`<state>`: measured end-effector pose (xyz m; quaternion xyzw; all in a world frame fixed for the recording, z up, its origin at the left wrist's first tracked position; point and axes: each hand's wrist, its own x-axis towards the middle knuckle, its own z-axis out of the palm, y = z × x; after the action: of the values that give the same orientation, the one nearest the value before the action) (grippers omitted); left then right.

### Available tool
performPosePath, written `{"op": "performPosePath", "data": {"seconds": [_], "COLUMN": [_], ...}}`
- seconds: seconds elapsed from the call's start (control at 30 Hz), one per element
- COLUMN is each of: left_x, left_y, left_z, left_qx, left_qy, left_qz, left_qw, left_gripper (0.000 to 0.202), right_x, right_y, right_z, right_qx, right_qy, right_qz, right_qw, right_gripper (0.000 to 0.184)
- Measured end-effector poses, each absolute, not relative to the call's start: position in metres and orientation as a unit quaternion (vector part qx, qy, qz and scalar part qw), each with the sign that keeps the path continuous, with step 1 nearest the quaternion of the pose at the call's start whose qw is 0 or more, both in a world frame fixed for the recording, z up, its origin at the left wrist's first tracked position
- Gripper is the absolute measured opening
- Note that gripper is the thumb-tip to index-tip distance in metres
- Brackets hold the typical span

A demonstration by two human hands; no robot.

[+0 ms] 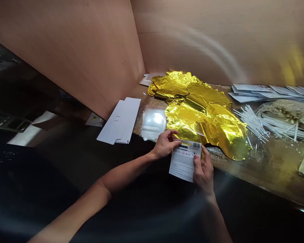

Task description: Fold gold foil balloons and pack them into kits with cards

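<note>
White card [181, 165]: left hand [164, 145] curls at top, right hand [204, 170] clasps side

1. I have my bare left arm [81, 209] reaching in from the lower left, gently bent at the elbow [105, 190].
2. My left hand [164, 145] turns inward, left thumb [176, 144] pointing right, fingers curled in a pinch.
3. My bare right forearm [216, 217] rises steeply from the bottom edge.
4. My right hand [205, 172] grips, right thumb [197, 163] pointing up, its fingers partly hidden.
5. Both hands sit near each other, apart, the left slightly higher.
</note>
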<state>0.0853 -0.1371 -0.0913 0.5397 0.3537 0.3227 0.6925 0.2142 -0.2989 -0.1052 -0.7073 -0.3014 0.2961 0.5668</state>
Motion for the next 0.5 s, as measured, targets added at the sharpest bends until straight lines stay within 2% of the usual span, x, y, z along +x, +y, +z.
{"op": "performPosePath", "data": {"seconds": [0.13, 0.37, 0.5], "left_x": [0.084, 0.077, 0.080], "left_y": [-0.145, -0.149, -0.151], "left_z": [-0.093, -0.082, -0.080], "left_qx": [0.547, 0.537, 0.507], "left_qy": [0.376, 0.354, 0.328], "left_qz": [0.315, 0.252, 0.228], "left_qw": [0.678, 0.724, 0.764], "left_gripper": [0.042, 0.048, 0.048], "right_x": [0.212, 0.214, 0.211], "right_y": [-0.301, -0.313, -0.316], "right_z": [-0.109, -0.113, -0.110], "right_qx": [-0.702, -0.696, -0.692], "right_qy": [-0.297, -0.284, -0.275], "right_qz": [0.289, 0.307, 0.326], "right_qw": [0.579, 0.583, 0.583], "right_gripper": [0.069, 0.069, 0.061]}}
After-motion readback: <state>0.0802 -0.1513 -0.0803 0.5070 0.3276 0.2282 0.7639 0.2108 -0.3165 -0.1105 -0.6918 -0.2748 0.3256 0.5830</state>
